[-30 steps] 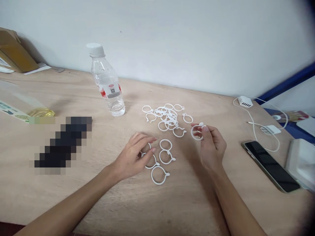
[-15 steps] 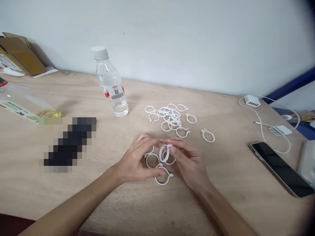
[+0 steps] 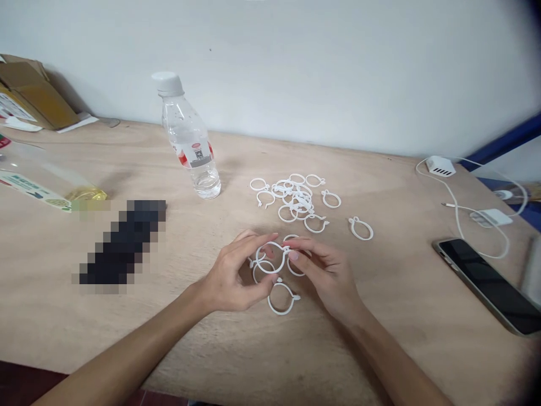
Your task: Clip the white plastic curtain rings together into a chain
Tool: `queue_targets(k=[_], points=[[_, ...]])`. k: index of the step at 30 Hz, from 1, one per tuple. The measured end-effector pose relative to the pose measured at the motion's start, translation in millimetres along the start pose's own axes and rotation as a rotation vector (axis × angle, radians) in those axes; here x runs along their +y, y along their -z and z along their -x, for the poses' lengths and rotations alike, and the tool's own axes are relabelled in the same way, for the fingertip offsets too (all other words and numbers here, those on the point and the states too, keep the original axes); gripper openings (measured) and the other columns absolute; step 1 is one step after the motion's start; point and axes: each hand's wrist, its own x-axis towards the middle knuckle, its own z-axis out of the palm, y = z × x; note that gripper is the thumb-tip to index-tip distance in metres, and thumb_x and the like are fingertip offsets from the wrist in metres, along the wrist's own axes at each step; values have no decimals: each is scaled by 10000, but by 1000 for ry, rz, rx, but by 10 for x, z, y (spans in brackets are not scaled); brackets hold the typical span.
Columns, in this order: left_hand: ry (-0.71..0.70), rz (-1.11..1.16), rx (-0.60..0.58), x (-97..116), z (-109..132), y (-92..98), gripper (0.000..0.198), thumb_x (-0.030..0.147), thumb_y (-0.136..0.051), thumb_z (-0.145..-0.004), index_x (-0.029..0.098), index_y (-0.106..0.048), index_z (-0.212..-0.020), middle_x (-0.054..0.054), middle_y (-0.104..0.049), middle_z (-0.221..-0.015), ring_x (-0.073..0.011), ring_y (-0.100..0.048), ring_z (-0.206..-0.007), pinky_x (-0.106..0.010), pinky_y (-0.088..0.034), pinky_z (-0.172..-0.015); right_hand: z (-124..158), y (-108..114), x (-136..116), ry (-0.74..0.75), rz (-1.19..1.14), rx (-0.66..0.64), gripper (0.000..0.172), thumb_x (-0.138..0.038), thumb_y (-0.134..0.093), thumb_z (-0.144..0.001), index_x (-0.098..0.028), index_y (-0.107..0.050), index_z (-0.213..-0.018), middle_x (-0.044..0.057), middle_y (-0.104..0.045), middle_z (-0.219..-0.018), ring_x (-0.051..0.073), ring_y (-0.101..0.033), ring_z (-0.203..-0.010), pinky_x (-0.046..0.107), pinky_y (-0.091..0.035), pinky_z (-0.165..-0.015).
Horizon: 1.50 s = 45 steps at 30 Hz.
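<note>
A white plastic ring (image 3: 270, 273) with a small clasp is held between my hands, facing me. The thumb and index finger of my right hand (image 3: 327, 270) pinch its clasp. My left hand (image 3: 236, 270) curves round the ring's left side, fingertips at its upper edge and thumb at its lower edge. Below on the table, several similar rings lie partly hidden by my hands; the nearest ring (image 3: 280, 313) shows whole. Farther back lies a loose pile of white rings (image 3: 299, 198), some with their ends apart. Another ring (image 3: 362, 237) lies by itself to the right.
A clear water bottle (image 3: 190, 135) stands behind on the left. Beyond it are a bottle of yellow liquid (image 3: 38, 175), a cardboard box (image 3: 51, 101) and a blurred-out dark object (image 3: 122, 242). On the right lie a phone (image 3: 486, 282), a white charger (image 3: 440, 166) and cables.
The held ring has turned from nearly edge-on to face me. My left thumb has risen to its lower edge, while my right hand keeps its pinch. The view has shifted slightly.
</note>
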Motion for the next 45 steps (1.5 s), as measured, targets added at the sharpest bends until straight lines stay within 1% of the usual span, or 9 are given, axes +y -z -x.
queue_targets(k=[8,13,20,25,31,35,38,41,45], points=[[62,27,-72,-12,5,7,431,235,-648,-865,194,-541,-1281,-68,-685,-956,-187,-598,-868,-346,-502,-780,-14,13,-7,7,8,-22,131,-334,-691,-795,-251,-770,-857,20,-736,-831,146,-650,-716,281,-538,-652],[-2,-23,-172,-10,14,48,424,235,-580,-906,195,-493,-1319,-67,-648,-941,-190,-564,-845,-360,-481,-771,4,19,-22,26,95,-44,185,-363,-659,-824,-219,-767,-782,4,-668,-647,131,-604,-608,259,-507,-579],[-34,9,-205,-15,20,50,308,230,-524,-930,178,-528,-1234,-88,-634,-973,-193,-548,-845,-370,-470,-782,56,-9,-11,108,192,-24,269,-368,-592,-864,-194,-686,-682,-4,-584,-579,118,-532,-553,240,-433,-498],[-28,-27,-212,1,4,44,328,221,-556,-916,168,-513,-1237,-82,-628,-965,-192,-545,-854,-372,-470,-800,28,51,1,90,286,-64,283,-385,-562,-888,-196,-672,-708,-9,-591,-607,123,-538,-577,256,-447,-552],[-49,-141,-201,-19,13,27,477,232,-557,-911,179,-436,-1370,-115,-638,-1072,-239,-550,-987,-448,-466,-891,-201,480,259,252,799,357,234,-334,-525,-895,-232,-692,-1023,76,-682,-959,231,-604,-881,409,-494,-826],[-31,-210,-244,3,12,17,486,236,-578,-877,186,-484,-1351,-132,-606,-1143,-258,-532,-1035,-468,-449,-919,-313,709,480,255,1093,270,462,-278,-492,-876,-226,-543,-1332,144,-579,-1170,310,-525,-1109,544,-408,-977],[-8,-263,-300,37,-1,19,505,298,-652,-814,188,-551,-1296,-132,-566,-1171,-278,-507,-1069,-486,-423,-950,-331,744,544,259,1132,205,405,-269,-464,-896,-241,-586,-1282,129,-578,-1191,302,-514,-1135,568,-359,-1027],[14,-270,-326,56,-12,30,523,343,-676,-795,202,-564,-1287,-123,-548,-1183,-278,-497,-1078,-485,-411,-958,-329,734,528,252,1082,227,301,-290,-493,-888,-234,-670,-1125,108,-628,-1112,278,-552,-1055,539,-385,-1009],[18,-234,-248,40,-11,37,419,326,-636,-846,182,-587,-1236,-121,-551,-1150,-257,-510,-1071,-451,-424,-946,-324,715,433,267,996,279,209,-332,-549,-865,-221,-703,-950,82,-693,-973,264,-588,-971,506,-428,-960]])
